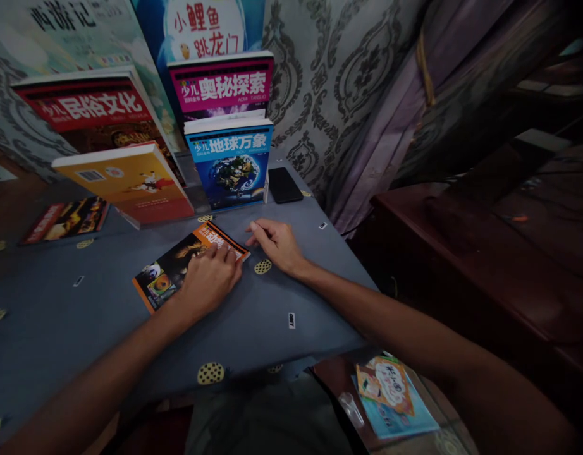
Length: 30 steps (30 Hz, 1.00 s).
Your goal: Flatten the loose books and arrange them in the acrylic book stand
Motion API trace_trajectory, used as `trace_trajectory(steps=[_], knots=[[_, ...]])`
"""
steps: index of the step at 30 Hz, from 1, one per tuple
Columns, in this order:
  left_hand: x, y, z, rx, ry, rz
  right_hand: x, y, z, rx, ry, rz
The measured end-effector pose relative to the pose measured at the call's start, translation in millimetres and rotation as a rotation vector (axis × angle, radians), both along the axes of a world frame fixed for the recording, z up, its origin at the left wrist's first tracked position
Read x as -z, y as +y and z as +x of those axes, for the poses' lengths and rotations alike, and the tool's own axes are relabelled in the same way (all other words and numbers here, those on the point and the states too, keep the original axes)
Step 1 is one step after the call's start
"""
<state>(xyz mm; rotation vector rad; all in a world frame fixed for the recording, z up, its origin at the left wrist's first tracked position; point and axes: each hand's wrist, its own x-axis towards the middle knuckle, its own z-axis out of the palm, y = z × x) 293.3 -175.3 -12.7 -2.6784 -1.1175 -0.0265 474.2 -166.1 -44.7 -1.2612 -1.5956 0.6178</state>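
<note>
A small book with a black and orange cover [177, 258] lies slantwise on the cloth-covered table, with animal pictures on its front. My left hand [210, 278] rests on the right part of this cover, its fingers laid over the book rather than wrapped round it. Just right of the book's upper right corner is my right hand [275, 243]. Its fingers are loosely bent, thumb apart, and I see nothing in them. Behind both hands stands a blue book with a globe [232, 167]. A black phone [284, 185] lies flat beside that book.
Upright at the back are a magenta book [220, 88], a red-topped book [97, 110] and an orange book [130, 186]. Another dark book [66, 219] lies flat at left. A dark red cabinet [462, 253] stands right. Below the table edge are picture books [391, 398].
</note>
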Motion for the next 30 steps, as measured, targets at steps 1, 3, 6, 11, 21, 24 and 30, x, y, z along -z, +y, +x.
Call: trace_trajectory(steps=[1,3,6,11,21,24,30], knots=[[0.6,0,0,0.002,-0.002,-0.003,-1.1,-1,0,-0.007,-0.014,0.014],[1.6,0,0,0.001,0.000,-0.012,-2.0,-3,0,-0.055,-0.093,0.027],[1.3,0,-1,-0.001,-0.006,-0.012,-0.7,-4,0,-0.137,-0.281,0.032],[-3.3,6,-15,0.062,-0.026,-0.062,0.0,-7,-1,-0.116,-0.441,0.062],[10.1,16,-63,-0.107,-0.118,-0.113,4.5,-3,-8,-0.161,-0.622,0.228],[11.6,18,-64,-0.144,-0.121,-0.099,9.1,8,-9,-0.201,-0.623,0.286],[7.5,21,-62,-0.228,-0.112,-0.045,16.7,39,-9,-0.276,-0.628,0.384]])
